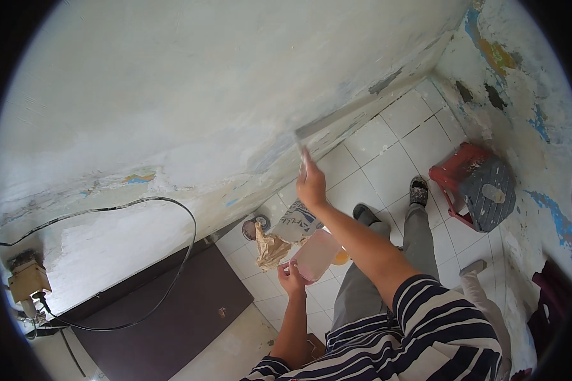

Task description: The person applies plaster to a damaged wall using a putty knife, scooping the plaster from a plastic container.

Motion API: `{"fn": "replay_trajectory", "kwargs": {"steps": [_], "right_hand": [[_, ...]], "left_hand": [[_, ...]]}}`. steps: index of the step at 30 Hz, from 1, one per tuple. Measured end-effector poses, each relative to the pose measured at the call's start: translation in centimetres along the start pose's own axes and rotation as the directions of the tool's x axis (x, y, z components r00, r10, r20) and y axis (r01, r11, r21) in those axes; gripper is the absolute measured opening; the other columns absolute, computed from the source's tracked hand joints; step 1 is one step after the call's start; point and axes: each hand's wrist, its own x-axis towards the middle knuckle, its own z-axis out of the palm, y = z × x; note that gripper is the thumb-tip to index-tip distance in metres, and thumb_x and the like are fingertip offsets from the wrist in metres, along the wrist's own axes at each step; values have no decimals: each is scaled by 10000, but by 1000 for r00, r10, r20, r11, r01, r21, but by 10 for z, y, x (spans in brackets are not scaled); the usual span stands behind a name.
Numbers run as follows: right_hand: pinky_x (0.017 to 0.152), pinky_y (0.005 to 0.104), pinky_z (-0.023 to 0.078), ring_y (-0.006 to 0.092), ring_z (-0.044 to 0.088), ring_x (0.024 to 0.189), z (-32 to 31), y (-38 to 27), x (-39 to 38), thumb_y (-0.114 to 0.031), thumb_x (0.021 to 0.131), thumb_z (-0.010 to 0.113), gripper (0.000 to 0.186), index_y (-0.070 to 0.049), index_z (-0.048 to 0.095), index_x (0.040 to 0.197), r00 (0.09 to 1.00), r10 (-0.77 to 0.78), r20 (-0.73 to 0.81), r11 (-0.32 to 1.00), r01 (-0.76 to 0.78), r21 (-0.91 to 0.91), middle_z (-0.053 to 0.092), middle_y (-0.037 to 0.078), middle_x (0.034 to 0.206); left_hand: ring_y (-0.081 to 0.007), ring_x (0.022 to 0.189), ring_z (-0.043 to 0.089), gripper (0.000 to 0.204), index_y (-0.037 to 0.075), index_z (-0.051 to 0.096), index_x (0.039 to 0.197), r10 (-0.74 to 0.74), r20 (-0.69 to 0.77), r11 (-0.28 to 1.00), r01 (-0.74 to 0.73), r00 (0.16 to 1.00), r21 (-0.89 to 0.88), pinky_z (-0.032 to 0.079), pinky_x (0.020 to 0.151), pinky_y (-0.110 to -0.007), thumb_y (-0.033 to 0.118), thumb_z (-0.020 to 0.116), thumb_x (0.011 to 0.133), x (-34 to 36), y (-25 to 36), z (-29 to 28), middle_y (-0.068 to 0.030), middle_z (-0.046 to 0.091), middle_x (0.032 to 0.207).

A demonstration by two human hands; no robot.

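My right hand (pixel 311 186) is closed around the handle of a wide putty knife (pixel 300 140), held up against the low part of the patchy wall (pixel 235 120). Motion blurs the tool, so its blade edge is hard to make out. Lower and to the left, my left hand (pixel 291 278) grips the edge of a pinkish see-through plastic container (pixel 319 254). Its contents cannot be made out. Just beyond the container, a crumpled brown paper bag (pixel 272 246) and a grey printed sack (pixel 297 218) are on the tiled floor.
A red and grey step stool (pixel 483 190) stands at right. Round tins (pixel 255 227) sit near the wall base. A dark brown panel (pixel 165 311) fills the lower left, below a looping black cable (pixel 194 228) from a socket box (pixel 28 282). A pale trouser leg (pixel 486 298) shows behind me.
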Motion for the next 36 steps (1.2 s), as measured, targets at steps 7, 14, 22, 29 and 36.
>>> {"fn": "replay_trajectory", "kwargs": {"steps": [7, 14, 22, 29, 36], "right_hand": [[1019, 427, 506, 406, 601, 1251, -46, 52, 86, 19, 934, 524, 618, -17, 388, 1536, 934, 70, -351, 992, -101, -70, 589, 293, 1366], [960, 468, 512, 459, 618, 1164, 38, 14, 29, -14, 922, 534, 627, -39, 405, 1534, 965, 219, -143, 971, -231, -69, 611, 310, 1306], [996, 464, 510, 420, 615, 1211, 6, 67, 16, 6, 938, 493, 589, -35, 415, 1520, 950, 131, -284, 984, -160, -81, 595, 281, 1362], [1036, 442, 479, 427, 603, 1224, -10, 55, 108, -93, 974, 519, 486, 37, 486, 1441, 910, 246, -332, 962, -271, -29, 614, 315, 1302], [950, 455, 507, 448, 647, 1110, -11, 50, -36, -56, 932, 541, 434, -45, 592, 1363, 955, 284, 85, 959, -282, -36, 685, 273, 1152]], "left_hand": [[-111, 629, 483, 232, 38, 599, 935, -19, -25, 997, 17, 1000, -70, 405, 567, -291, 233, 715, 892, 4, 7, -10, -8, 503, 694], [-97, 624, 472, 197, 36, 577, 944, -53, -27, 987, 48, 998, -152, 387, 551, -273, 188, 696, 908, 4, -2, -13, -4, 489, 690], [-93, 620, 462, 189, 35, 581, 949, -72, -57, 983, 61, 996, -174, 383, 548, -274, 189, 685, 915, 11, 13, -36, 0, 483, 695], [-103, 622, 467, 210, 42, 586, 938, -79, -90, 984, 63, 993, -167, 393, 551, -287, 218, 695, 909, 6, -7, -28, 4, 477, 692], [-100, 668, 537, 213, 84, 549, 934, -65, -41, 995, 62, 997, -75, 434, 572, -280, 255, 675, 952, -14, 4, -3, -24, 582, 771]]}}
